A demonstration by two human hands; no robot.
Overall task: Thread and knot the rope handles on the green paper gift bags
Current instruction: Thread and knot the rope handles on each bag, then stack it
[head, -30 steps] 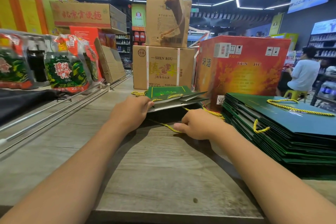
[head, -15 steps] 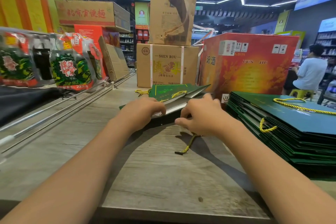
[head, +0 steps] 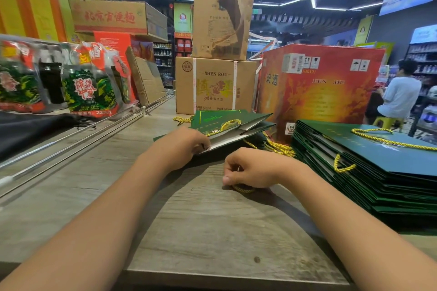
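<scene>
On the grainy wood-look counter (head: pixel 212 224), my left hand (head: pixel 182 144) pinches the white inner edge of a flat green paper gift bag (head: pixel 236 123). Right hand (head: pixel 248 168) is curled around a twisted yellow rope (head: pixel 243 188). Stack of matte green bags (head: pixel 378 172) sits right, red liquor carton (head: pixel 319 92) behind, shop shelves beyond.

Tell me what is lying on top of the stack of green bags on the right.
A yellow rope handle loops across the top of the stack of green bags; another rope end sticks out of its side. What lies between the lower bags is covered.
</scene>
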